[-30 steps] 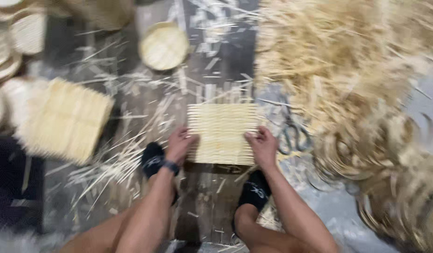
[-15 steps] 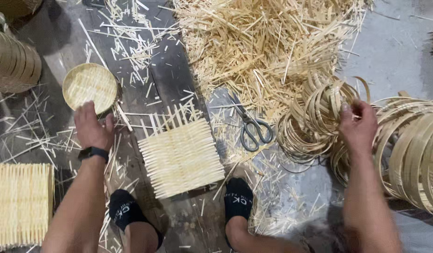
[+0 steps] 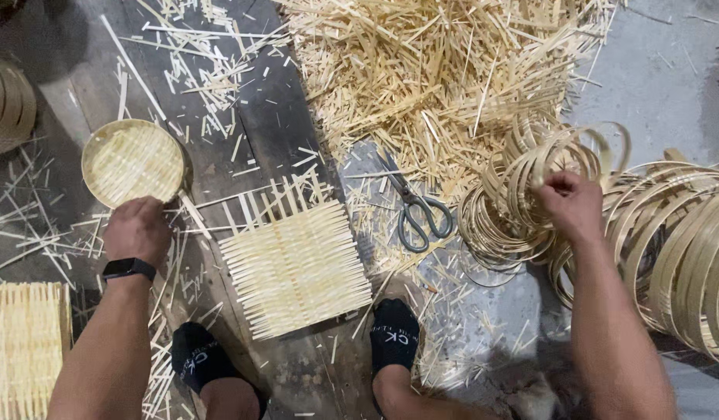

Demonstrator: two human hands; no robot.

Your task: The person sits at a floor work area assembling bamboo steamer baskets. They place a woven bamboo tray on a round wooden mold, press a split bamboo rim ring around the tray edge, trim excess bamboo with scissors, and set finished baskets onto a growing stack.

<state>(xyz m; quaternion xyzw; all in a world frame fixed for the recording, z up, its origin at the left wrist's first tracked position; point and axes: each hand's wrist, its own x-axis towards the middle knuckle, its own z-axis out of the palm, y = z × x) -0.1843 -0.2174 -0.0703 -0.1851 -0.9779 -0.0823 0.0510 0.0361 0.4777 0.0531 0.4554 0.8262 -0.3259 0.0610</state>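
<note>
Left hand (image 3: 138, 229) gripping round woven tray (image 3: 132, 162) at left; right hand (image 3: 571, 204) pinching bamboo hoop (image 3: 530, 187) at right; woven mat (image 3: 297, 264) between feet.

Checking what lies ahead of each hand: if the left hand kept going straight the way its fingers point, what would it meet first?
The left hand points up the picture at the round woven bamboo tray. Its fingertips already seem to be at the tray's near rim, so the tray comes first, though actual contact is hard to judge from above.

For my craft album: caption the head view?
Left hand at round woven bamboo tray; right hand grips bamboo hoops.
</note>
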